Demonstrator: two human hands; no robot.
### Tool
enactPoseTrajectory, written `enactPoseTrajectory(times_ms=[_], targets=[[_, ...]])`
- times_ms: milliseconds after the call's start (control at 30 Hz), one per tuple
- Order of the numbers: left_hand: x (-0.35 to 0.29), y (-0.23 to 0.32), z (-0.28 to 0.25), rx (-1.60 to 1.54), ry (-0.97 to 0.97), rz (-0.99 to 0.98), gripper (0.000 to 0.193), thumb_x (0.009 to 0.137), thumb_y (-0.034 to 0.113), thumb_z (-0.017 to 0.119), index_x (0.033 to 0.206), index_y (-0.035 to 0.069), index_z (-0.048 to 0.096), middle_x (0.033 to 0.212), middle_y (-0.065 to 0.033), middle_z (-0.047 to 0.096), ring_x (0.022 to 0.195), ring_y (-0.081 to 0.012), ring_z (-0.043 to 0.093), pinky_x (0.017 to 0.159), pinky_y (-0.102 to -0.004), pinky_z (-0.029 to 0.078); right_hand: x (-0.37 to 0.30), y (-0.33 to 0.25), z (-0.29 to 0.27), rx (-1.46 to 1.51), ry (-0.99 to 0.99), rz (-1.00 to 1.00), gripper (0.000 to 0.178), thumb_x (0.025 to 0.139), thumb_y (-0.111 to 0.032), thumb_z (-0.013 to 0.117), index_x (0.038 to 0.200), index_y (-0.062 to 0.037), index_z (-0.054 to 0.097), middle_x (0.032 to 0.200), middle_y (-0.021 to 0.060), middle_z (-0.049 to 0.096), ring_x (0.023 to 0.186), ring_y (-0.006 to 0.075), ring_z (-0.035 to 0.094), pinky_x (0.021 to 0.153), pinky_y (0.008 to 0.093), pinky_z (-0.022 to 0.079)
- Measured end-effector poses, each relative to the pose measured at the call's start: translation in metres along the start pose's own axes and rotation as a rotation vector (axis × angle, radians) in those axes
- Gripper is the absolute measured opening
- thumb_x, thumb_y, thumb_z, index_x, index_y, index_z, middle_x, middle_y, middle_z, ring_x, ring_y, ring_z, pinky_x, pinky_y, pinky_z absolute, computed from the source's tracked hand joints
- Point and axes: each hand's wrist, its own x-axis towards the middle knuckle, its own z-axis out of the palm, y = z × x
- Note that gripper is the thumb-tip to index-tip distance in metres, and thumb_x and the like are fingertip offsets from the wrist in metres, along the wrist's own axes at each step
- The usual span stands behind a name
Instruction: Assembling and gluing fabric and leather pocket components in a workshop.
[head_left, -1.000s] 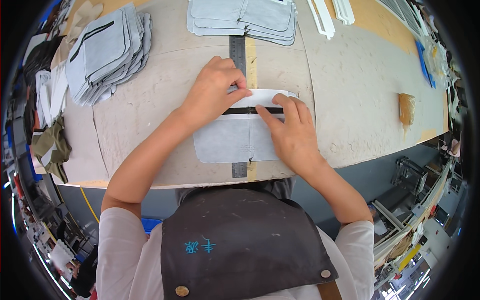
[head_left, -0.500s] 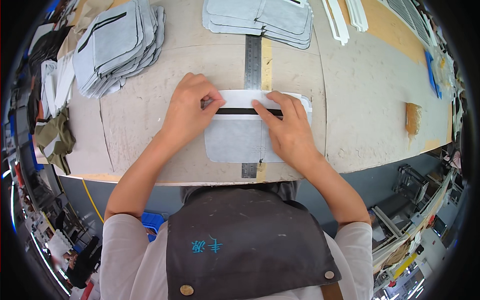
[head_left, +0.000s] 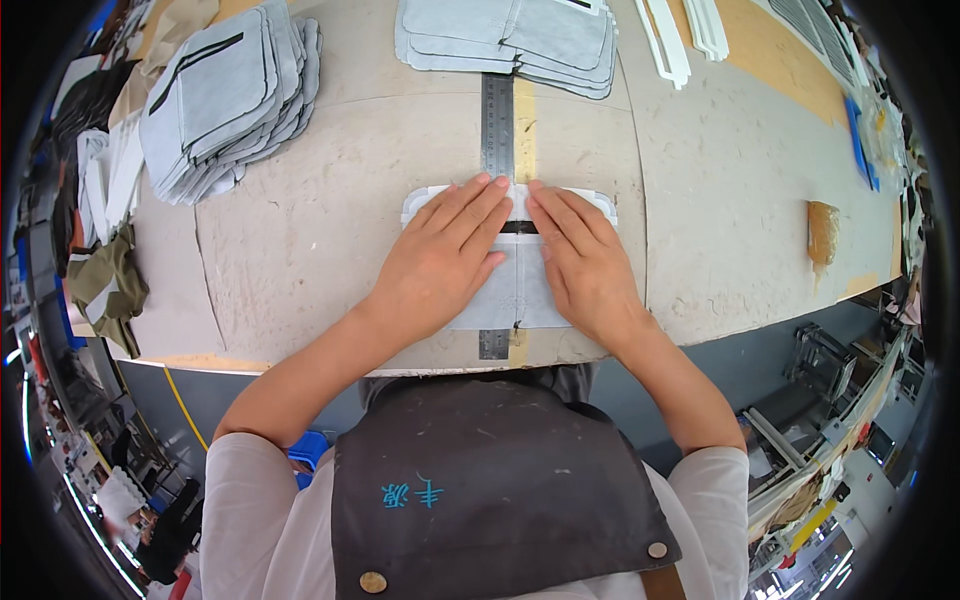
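A light grey fabric panel lies flat on the worktable before me, with a white strip along its far part and a black band across it. My left hand rests flat on the panel's left half, fingers stretched out and pointing away from me. Flat on the right half lies my right hand, its fingers also extended. The fingertips of both hands nearly meet over the white strip. Most of the strip and band is hidden beneath my hands. A steel ruler runs under the panel and shows at both ends.
Stacked grey panels sit at the far left, and another stack at the far middle. White strips lie to its right. A tan block is at the right. Olive cloth hangs over the left edge.
My left hand has gone from pinching the strip's left part to lying flat on the panel. My right hand has straightened its fingers and flattened too.
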Motion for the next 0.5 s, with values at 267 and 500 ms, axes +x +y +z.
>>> enactPoseTrajectory(times_ms=[267,500], targets=[[0.003,0.004,0.011,0.035,-0.030,0.045,0.067,0.083,0.022,0.067,0.139,0.000,0.040,0.146,-0.0119,0.041,0.137,-0.0296,0.035,0.112,-0.0428,0.029,0.002,-0.007,0.000,-0.185,-0.054,-0.039,0.046,0.076,-0.001,0.059,0.122,0.0033,0.056,0.134,0.0098,0.050,0.122,0.0255,0.047,0.099,0.0374,0.040],[-0.012,-0.002,-0.004,0.082,-0.120,-0.022,0.072,0.084,0.031,0.066,0.141,0.000,0.037,0.150,-0.0131,0.034,0.142,-0.0266,0.028,0.115,-0.0424,0.023,0.009,-0.013,-0.005,-0.099,-0.067,0.084,0.045,0.084,-0.012,0.061,0.127,-0.0015,0.054,0.135,0.0085,0.048,0.122,0.0248,0.046,0.099,0.0406,0.038]])
